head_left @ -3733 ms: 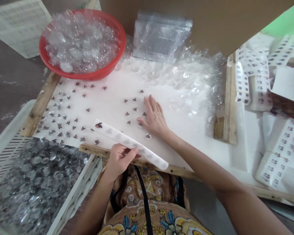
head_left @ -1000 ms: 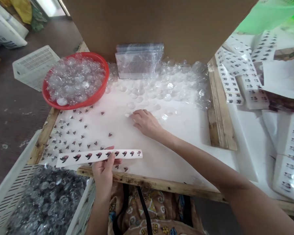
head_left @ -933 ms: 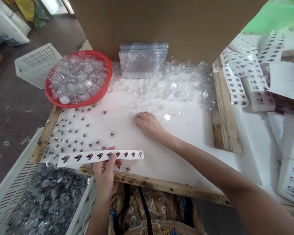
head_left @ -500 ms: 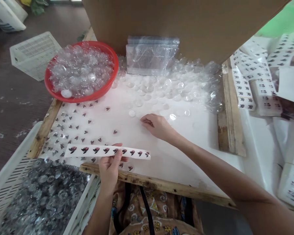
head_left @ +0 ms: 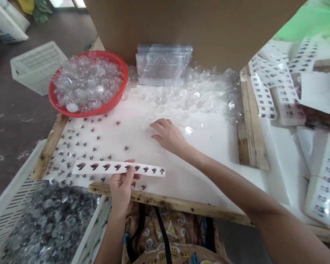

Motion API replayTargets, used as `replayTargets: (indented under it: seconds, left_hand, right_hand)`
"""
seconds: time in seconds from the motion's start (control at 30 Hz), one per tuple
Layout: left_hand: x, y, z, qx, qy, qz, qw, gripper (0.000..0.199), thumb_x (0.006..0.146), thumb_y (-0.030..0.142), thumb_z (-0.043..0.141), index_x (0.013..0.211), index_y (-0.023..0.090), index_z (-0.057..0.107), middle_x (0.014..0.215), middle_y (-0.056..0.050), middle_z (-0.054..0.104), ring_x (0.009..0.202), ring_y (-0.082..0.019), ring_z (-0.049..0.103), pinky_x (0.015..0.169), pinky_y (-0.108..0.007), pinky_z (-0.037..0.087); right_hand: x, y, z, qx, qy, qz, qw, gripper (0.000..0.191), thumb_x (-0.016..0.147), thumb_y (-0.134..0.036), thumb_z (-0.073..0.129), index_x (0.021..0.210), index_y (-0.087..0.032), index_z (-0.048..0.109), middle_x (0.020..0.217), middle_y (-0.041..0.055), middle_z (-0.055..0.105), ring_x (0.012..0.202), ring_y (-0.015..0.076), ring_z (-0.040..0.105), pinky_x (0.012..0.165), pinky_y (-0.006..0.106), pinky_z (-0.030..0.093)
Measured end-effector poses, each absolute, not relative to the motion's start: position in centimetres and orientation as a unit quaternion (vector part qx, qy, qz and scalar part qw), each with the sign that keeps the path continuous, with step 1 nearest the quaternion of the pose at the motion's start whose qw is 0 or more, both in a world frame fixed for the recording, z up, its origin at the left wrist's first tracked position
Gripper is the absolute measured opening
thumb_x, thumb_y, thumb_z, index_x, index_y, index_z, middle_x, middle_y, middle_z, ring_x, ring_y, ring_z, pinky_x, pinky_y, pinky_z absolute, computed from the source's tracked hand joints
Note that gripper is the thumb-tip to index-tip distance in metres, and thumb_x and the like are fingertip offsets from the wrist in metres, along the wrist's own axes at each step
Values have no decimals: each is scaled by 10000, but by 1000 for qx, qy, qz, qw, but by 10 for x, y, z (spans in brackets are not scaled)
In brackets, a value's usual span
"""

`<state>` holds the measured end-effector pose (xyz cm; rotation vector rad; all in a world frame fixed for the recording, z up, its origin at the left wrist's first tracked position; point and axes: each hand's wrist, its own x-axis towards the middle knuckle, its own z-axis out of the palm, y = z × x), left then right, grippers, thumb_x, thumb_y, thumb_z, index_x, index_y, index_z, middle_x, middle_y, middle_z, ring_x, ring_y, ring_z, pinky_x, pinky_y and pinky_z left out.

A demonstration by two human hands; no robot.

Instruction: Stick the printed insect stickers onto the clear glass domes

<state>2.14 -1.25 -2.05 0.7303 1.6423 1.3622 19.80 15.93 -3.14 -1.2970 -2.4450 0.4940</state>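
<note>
My left hand (head_left: pixel 122 183) pinches a white sticker strip (head_left: pixel 99 167) printed with a row of small dark-and-red figures, held level above the near side of the white board (head_left: pixel 197 176). Thumb on top, fingers beneath. Farther up the board, my right hand (head_left: pixel 167 135) reaches in with thumb and fingers apart, nothing visible between them. Just left of its fingertips lies a clear round piece (head_left: pixel 145 126). Several similar clear pieces (head_left: pixel 188 129) lie beyond and to the right. On the board's left part sit clear pieces bearing the figure stickers (head_left: pixel 94 149).
A red basin (head_left: pixel 123 82) heaped with clear pieces stands at the back left. A plastic packet (head_left: pixel 163 69) leans on the cardboard box (head_left: pixel 167 22). Wooden strips (head_left: pixel 193 208) edge the board. A white crate (head_left: pixel 13 216) of clear pieces is at lower left; sticker sheets (head_left: pixel 287 102) lie right.
My right hand has moved slightly up and left, its fingers spreading from a near pinch, toward the clear round piece. My left hand keeps holding the strip. The view has shifted slightly.
</note>
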Motion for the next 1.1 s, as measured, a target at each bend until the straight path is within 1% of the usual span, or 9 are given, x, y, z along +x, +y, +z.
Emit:
replayTargets:
  seconds: [0.2,0.3,0.4,0.47,0.67,0.77,0.87,1.0,1.1]
  left_hand:
    - [24,-11,-22,287,657,561,414,308,819,406,755,1022,174,763,835,-28,739,564,-107,657,573,-215,555]
    - [25,-10,-19,293,666,546,414,316,826,417,746,1026,172,764,832,-32,742,572,-112,659,578,-218,554]
    - [25,-9,-15,293,671,536,420,304,836,410,739,1032,179,764,835,-27,744,585,-112,665,596,-217,555]
    - [25,-8,-15,292,668,537,425,305,832,414,743,1024,177,766,812,-23,737,581,-114,664,584,-216,549]
    - [25,-7,-16,288,669,540,423,327,817,430,752,1011,168,767,798,-29,735,566,-118,660,567,-224,547]
    - [25,-7,-15,295,667,541,420,299,831,413,743,1008,173,769,788,-24,730,570,-114,657,573,-219,547]
    - [25,-6,-15,300,662,542,423,289,831,413,741,991,173,771,780,-23,724,566,-111,651,558,-212,541]
    - [24,-6,-16,288,663,543,428,315,816,426,750,990,164,773,781,-29,728,567,-120,652,557,-220,543]
    - [24,-6,-16,288,660,545,430,327,814,430,750,989,155,773,772,-32,726,566,-126,654,556,-226,545]
  right_hand:
    - [188,165,-36,-452,-859,202,128,231,962,-122,465,1069,-125,669,1091,171,662,986,275,581,825,374,462]
    - [196,162,-25,-475,-814,303,141,253,980,-145,438,1130,-155,642,999,109,695,888,216,625,757,317,465]
    - [201,162,-16,-495,-795,333,107,161,948,-185,529,1025,-174,669,925,78,692,814,197,631,715,305,455]
    - [200,165,-13,-509,-806,284,100,103,907,-224,622,972,-172,682,976,105,676,884,236,625,734,330,455]
    - [170,179,-22,-462,-856,183,143,274,909,-221,647,1179,-178,628,1193,169,594,1062,295,544,840,395,470]
    - [157,183,-29,-442,-876,170,95,186,949,-169,552,1104,-156,656,1178,188,600,1056,298,539,843,399,463]
    - [154,184,-29,-440,-871,203,84,234,986,-145,445,1051,-143,670,1124,177,636,1018,272,574,830,369,458]
    - [161,185,-22,-467,-831,287,92,211,955,-140,489,1071,-159,664,1043,108,692,924,216,628,800,317,466]
    - [166,186,-19,-506,-822,243,97,199,935,-150,518,1055,-166,675,1058,124,683,889,228,633,758,331,467]
